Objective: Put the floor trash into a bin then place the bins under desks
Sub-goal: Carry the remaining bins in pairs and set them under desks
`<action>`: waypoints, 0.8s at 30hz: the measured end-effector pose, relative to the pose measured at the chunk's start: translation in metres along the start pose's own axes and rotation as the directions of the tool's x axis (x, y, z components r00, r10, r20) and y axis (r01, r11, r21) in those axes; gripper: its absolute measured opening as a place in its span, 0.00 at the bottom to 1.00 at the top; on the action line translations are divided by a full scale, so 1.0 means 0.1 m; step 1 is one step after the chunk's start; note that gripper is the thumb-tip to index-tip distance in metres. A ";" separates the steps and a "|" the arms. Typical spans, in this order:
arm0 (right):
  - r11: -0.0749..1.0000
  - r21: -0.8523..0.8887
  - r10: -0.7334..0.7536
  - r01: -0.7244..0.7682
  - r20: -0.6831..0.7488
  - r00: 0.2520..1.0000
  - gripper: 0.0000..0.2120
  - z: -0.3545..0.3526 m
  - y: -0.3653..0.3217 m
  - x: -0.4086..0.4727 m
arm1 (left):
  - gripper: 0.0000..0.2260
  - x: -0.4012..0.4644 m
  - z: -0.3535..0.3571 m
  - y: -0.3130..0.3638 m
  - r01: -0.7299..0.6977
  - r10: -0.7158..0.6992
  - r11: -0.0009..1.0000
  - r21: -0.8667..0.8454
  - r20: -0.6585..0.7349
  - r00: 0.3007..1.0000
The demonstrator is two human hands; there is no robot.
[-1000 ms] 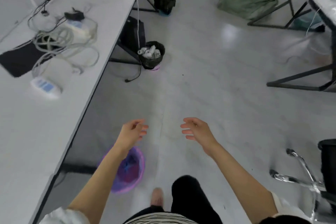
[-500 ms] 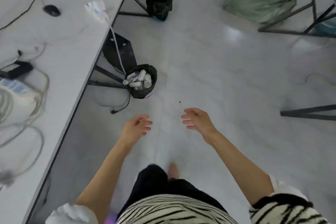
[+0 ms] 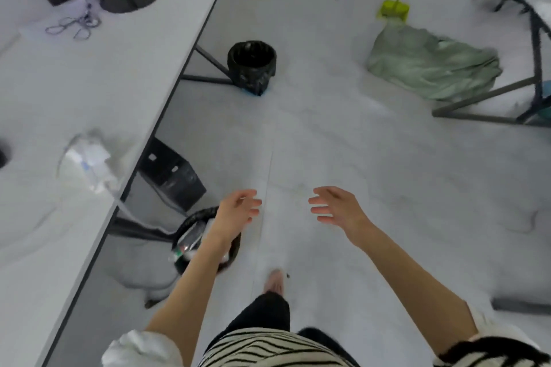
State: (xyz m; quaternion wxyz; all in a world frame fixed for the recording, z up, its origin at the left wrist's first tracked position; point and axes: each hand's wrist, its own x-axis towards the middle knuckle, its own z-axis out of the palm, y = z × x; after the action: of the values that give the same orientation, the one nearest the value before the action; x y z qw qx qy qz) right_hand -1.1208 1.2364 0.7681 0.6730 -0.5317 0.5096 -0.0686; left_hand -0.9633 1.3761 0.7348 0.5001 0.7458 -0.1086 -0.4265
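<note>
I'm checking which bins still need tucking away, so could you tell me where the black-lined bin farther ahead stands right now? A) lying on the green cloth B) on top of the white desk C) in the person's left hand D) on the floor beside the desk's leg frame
D: the far bin stands upright on the open floor, right by the dark leg frame of the white desk, while both the left hand and the right hand hold nothing.

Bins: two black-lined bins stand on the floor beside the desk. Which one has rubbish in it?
The near bin, partly behind the left forearm, holds bottles and wrappers. The far bin, by the desk leg, looks empty, showing only its black liner.
</note>
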 end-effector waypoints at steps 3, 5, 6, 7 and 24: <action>1.000 0.021 0.004 -0.003 -0.043 0.999 0.08 -0.21 -0.64 0.67 | 0.06 0.75 0.26 0.67 0.002 -0.001 1.000 -0.017 0.039 0.999; 1.000 0.013 -0.004 0.005 -0.038 0.999 0.08 -0.33 -0.97 1.09 | 0.07 1.18 0.44 0.99 0.005 -0.005 1.000 0.004 0.091 0.996; 1.000 0.010 -0.001 0.001 -0.037 0.999 0.08 -0.39 -1.13 1.31 | 0.07 1.41 0.52 1.14 0.014 -0.016 1.000 0.021 0.103 0.995; 1.000 -0.005 0.013 -0.013 -0.032 0.999 0.09 -0.46 -1.30 1.54 | 0.08 1.66 0.58 1.28 0.028 -0.032 0.999 0.040 0.103 0.994; 0.978 -0.202 -0.022 0.053 0.155 0.988 0.14 -1.33 -4.94 6.10 | 0.09 5.96 1.28 4.09 0.097 -0.115 0.990 -0.106 -0.184 0.976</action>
State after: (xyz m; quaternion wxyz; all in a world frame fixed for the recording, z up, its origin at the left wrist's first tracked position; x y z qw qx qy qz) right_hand -0.7123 0.5535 0.7930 0.6498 -0.6117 0.4510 0.0125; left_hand -0.5850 0.7471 0.7466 0.5201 0.7626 0.0002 -0.3845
